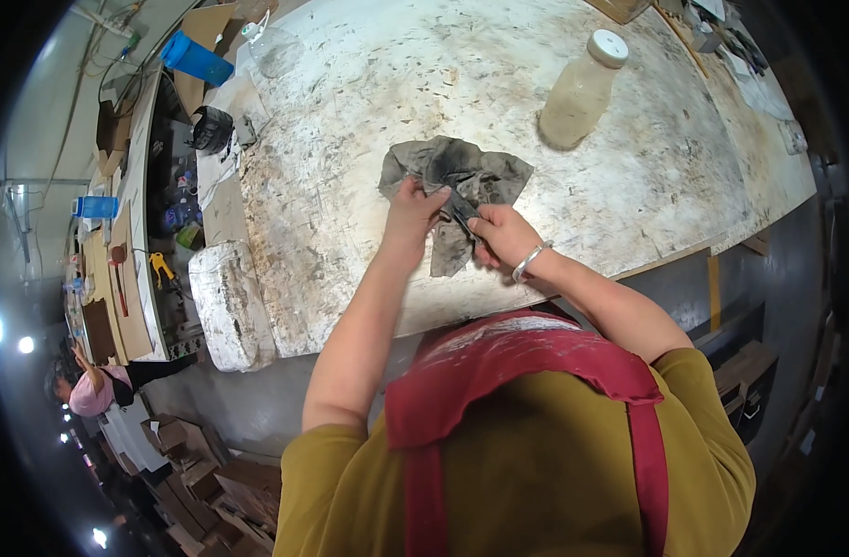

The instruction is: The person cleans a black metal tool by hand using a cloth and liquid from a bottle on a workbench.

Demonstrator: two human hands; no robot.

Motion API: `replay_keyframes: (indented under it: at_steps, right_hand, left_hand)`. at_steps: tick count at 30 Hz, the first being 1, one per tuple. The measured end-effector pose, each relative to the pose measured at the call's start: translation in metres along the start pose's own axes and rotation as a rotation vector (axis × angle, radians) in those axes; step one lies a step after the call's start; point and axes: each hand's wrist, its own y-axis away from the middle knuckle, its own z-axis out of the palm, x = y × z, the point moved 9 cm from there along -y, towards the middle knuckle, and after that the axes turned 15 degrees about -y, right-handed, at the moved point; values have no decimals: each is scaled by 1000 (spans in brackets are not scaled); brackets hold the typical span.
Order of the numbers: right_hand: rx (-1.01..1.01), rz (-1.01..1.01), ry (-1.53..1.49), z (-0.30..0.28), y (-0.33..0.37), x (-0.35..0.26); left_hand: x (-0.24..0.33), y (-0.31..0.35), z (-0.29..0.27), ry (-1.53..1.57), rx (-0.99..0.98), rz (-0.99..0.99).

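crumpled grey rag pinched by left hand and right hand.

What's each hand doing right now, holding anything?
Left hand: closed, pinching the dirty grey rag.
Right hand: closed on a small dark piece wrapped in the same rag; what it is cannot be told.

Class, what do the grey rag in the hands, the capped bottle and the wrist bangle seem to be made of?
Rag: soft woven cloth, stained dark; it creases and droops.
Bottle: probably translucent plastic, cloudy walls, white cap.
Bangle: likely polished metal; silvery shine.
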Motion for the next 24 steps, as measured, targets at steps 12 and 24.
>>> replay_keyframes:
  at_steps: [12, 24]
  right_hand:
    - [3, 77, 1, 1, 48, 21]
    - [99, -113, -21, -16, -15, -19]
  left_hand:
    - [2, -22, -27, -169, 366, 148]
    - [-26, 8, 8, 284, -55, -50]
